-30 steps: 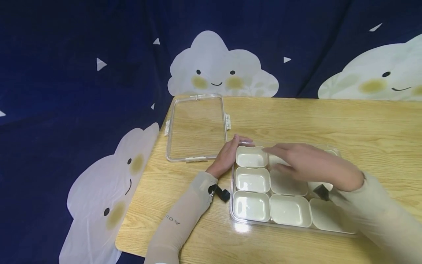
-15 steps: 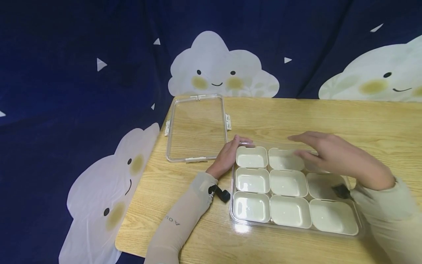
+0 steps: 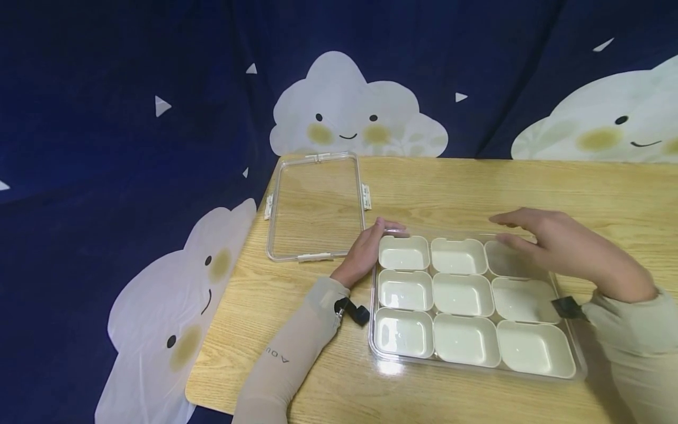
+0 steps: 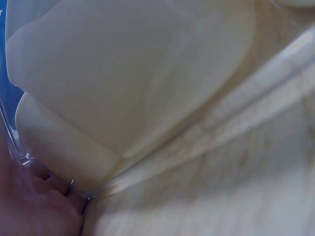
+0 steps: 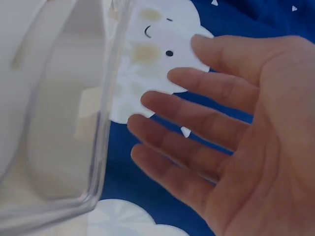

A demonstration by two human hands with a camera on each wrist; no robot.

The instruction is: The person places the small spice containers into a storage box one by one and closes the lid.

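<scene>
A clear plastic box (image 3: 389,357) lies on the table with several cream-coloured small bins (image 3: 465,294) inside, set in three rows. The bins look empty. My left hand (image 3: 364,253) grips the box at its back left corner, fingers curled round the far side; in the left wrist view only part of that hand (image 4: 42,201) shows, beside the box wall. My right hand (image 3: 569,244) is above the back right bins, fingers spread and holding nothing. In the right wrist view its palm and separated fingers (image 5: 192,105) stand apart from the box edge.
A clear lid (image 3: 323,256) with white clips lies flat on the wooden table (image 3: 424,182), left of and behind the box. Beyond the table's back and left edges hangs a dark blue curtain (image 3: 132,53) printed with smiling clouds.
My right hand has moved right, from over the middle bins to the back right corner, uncovering the middle and right bins. My left hand has stayed at its corner.
</scene>
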